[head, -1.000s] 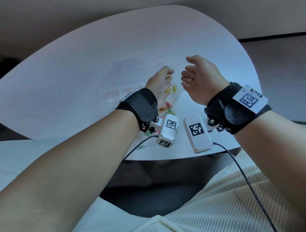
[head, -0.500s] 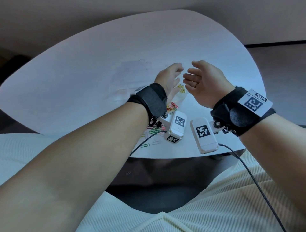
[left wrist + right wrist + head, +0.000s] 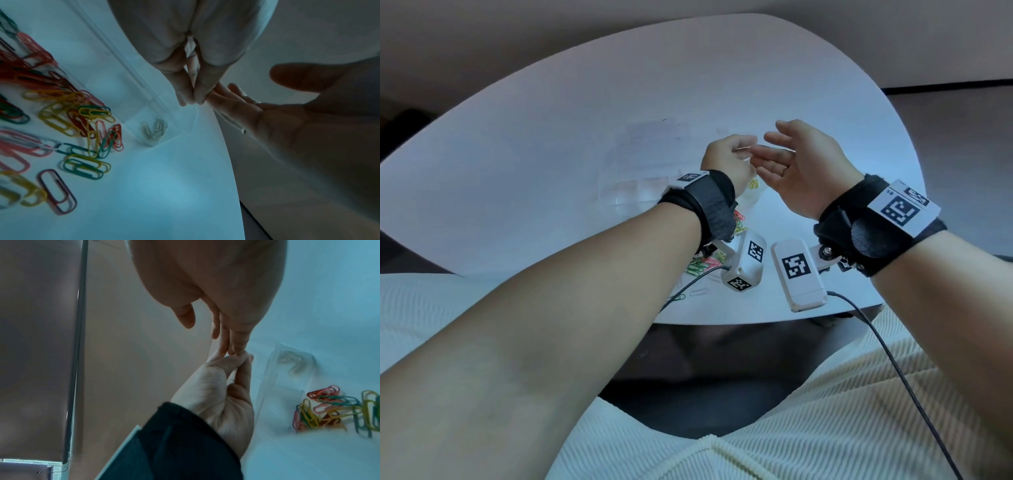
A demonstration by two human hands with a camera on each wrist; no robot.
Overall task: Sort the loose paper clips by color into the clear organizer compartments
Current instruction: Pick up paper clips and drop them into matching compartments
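Note:
The clear organizer lies on the white table, beyond my left wrist. One end compartment holds silver clips; yellow clips show in another. Loose coloured paper clips are heaped on the near side of the organizer. My left hand hovers over the organizer's right end, thumb and fingers pinched on a thin pale clip that barely shows. My right hand is open, palm up, its fingertips touching the left fingertips.
The table's near edge runs just under my wrists, with my lap in cream cloth below. A black cable trails from the right wrist camera. One clip lies on the dark floor.
My right hand has uncurled from a loose fist into an open palm. The left hand has turned and brought its pinched fingertips against the right fingers.

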